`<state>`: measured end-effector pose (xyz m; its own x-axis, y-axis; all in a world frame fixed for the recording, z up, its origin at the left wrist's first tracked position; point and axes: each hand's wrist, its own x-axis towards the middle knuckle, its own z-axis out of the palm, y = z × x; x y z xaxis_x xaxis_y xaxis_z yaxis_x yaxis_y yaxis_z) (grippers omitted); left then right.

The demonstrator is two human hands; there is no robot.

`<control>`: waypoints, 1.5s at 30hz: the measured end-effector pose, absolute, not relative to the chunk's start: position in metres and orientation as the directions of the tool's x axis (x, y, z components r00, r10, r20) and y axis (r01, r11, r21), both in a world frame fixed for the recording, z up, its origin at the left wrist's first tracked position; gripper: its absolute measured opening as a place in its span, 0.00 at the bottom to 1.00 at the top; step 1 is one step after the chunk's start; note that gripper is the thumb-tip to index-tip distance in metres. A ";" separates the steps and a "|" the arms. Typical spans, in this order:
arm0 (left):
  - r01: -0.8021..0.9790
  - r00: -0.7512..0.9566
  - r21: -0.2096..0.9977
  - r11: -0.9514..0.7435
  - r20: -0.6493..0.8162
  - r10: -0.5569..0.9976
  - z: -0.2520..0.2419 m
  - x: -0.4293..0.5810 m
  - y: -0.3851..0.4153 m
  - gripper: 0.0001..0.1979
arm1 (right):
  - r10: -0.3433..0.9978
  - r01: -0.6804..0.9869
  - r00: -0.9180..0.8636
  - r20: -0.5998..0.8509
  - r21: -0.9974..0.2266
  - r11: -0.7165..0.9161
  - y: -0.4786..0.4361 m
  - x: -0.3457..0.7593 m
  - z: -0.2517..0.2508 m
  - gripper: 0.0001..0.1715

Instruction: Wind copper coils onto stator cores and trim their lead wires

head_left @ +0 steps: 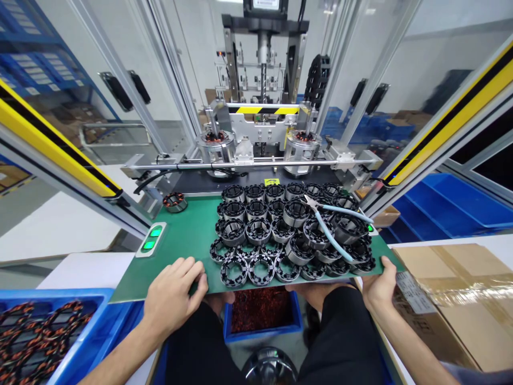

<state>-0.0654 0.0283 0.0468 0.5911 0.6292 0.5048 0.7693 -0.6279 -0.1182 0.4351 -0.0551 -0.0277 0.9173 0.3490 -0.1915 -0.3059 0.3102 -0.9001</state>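
Observation:
My left hand point(174, 291) rests on the left front part of the green worktop point(186, 235), its fingers curled in and nothing visible in them. At the right front corner, my right hand point(380, 286) holds the worktop's edge, thumb on top and the other fingers hidden below. Between my hands stand rows of black-and-silver motor stators point(258, 231), some stacked on others. Cutting pliers point(331, 230) with light blue handles lie open across the stators on the right. A single stator with copper windings point(175, 202) sits apart at the back left.
Behind the worktop is a machine with two metal fixtures point(216, 147), each holding a copper-wound stator. Yellow-and-black posts point(60, 141) flank it. A blue bin of wound stators point(68, 353) stands left, a cardboard box point(460, 299) right. Below, a blue bin point(262, 336) holds copper scraps.

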 end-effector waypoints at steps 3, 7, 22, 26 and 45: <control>0.768 0.592 -0.120 -0.629 0.510 0.624 0.047 -0.065 0.029 0.13 | 0.362 -0.305 0.915 -0.180 -0.895 0.324 -0.056 0.437 -0.031 0.22; 0.772 0.584 -0.104 -0.627 0.505 0.635 0.047 -0.064 0.030 0.13 | 0.369 -0.308 0.913 -0.175 -0.887 0.343 -0.057 0.439 -0.033 0.23; 0.763 0.601 -0.134 -0.633 0.510 0.616 0.050 -0.063 0.029 0.12 | 0.352 -0.325 0.915 -0.198 -0.879 0.348 -0.055 0.432 -0.022 0.18; 0.762 0.600 -0.135 -0.633 0.515 0.612 0.050 -0.063 0.030 0.13 | 0.353 -0.311 0.918 -0.180 -0.879 0.361 -0.055 0.433 -0.025 0.19; 0.775 0.566 -0.065 -0.628 0.514 0.645 0.050 -0.062 0.028 0.13 | 0.341 -0.307 0.922 -0.186 -0.886 0.348 -0.055 0.436 -0.029 0.21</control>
<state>-0.0621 0.0277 0.0499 0.5657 0.6448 0.5139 0.7753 -0.6281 -0.0654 0.4361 -0.0550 -0.0290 0.9216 0.3407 -0.1860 -0.3074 0.3480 -0.8857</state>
